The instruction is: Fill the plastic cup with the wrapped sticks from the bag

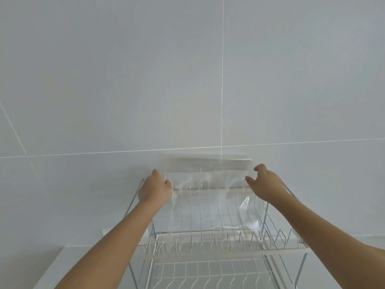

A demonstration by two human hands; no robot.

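A clear plastic bag (pixel 208 180) stands spread out over the top tier of a wire dish rack (pixel 208 240), its upper edge blurred against the wall. My left hand (pixel 154 190) grips the bag's left edge. My right hand (pixel 264 184) pinches the bag's right edge between thumb and fingers. The bag looks transparent, and I cannot make out any wrapped sticks inside it. No plastic cup is in view.
The two-tier white and chrome rack has a lower shelf (pixel 208 274) of wire slots. It stands on a pale counter (pixel 68 265) against a grey tiled wall (pixel 187 80).
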